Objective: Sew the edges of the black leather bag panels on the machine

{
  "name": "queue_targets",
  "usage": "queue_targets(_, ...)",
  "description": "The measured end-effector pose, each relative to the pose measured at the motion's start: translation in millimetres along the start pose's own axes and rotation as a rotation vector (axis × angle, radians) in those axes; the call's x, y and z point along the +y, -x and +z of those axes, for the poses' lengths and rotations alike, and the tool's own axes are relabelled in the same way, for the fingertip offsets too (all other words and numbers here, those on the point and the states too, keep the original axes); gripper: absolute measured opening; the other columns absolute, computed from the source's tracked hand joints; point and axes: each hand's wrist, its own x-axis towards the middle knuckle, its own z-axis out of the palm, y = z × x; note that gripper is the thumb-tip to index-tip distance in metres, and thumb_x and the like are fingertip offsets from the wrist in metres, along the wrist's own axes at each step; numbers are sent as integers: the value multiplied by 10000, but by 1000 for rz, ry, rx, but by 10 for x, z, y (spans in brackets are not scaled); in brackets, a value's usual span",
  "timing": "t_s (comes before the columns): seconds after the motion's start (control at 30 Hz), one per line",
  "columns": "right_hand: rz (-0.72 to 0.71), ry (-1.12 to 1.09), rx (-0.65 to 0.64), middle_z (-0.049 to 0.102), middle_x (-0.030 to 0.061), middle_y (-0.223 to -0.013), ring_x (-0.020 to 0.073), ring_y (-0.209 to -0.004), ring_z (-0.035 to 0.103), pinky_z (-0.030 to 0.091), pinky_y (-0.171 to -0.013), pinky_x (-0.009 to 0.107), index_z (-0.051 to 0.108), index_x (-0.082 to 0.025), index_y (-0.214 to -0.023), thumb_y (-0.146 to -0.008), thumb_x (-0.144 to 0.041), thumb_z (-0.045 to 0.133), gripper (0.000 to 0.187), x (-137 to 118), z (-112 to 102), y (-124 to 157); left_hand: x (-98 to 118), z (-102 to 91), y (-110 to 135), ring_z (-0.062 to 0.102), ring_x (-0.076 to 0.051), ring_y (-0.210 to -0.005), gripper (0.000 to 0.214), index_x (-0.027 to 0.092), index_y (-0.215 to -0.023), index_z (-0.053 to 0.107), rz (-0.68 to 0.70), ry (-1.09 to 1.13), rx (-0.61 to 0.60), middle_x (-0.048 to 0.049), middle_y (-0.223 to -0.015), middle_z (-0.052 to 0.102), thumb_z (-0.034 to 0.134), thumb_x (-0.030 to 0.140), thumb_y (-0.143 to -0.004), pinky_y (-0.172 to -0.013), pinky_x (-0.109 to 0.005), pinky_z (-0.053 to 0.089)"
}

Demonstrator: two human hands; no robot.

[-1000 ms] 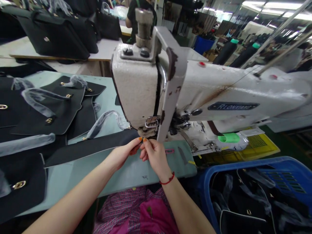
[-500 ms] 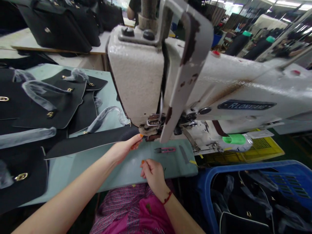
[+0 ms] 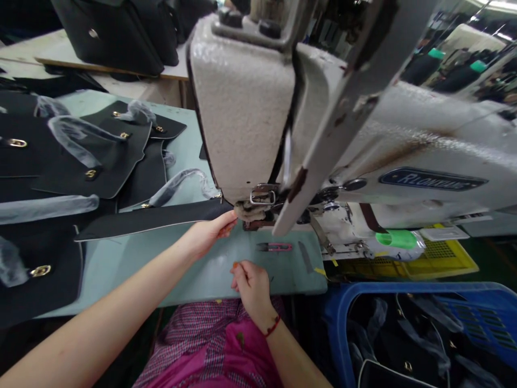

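Note:
A long black strip (image 3: 149, 220) with a pale edge lies across the pale green table (image 3: 121, 264), one end under the foot of the white sewing machine (image 3: 250, 108). My left hand (image 3: 210, 233) pinches that end of the strip right by the foot. My right hand (image 3: 249, 284) rests near the table's front edge, fingers curled in a loose fist; I cannot make out anything in it. Pink thread snips (image 3: 274, 247) lie on the table to the right of the foot.
Black bag flaps (image 3: 100, 161) with gold clasps and plastic-wrapped handles pile at the left. Finished black bags (image 3: 117, 32) stand on a table behind. A blue crate (image 3: 343, 302) of black pieces sits at lower right, a yellow tray (image 3: 452, 258) beyond it.
My right hand has drawn back from the machine foot to the table's front edge. My left hand has stayed on the strip's end. My head has moved closer to the machine.

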Motion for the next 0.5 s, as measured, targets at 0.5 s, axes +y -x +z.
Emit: queue_targets(0.5, -34, 9, -17, 648, 1, -591, 109, -529, 592, 419, -564, 190, 664, -186, -795, -990, -356, 385, 381, 53, -17, 7, -135, 226, 112, 582, -192, -653, 384, 178, -627, 624, 65, 87, 208, -57, -610, 631, 723, 546, -582, -545, -269, 399)
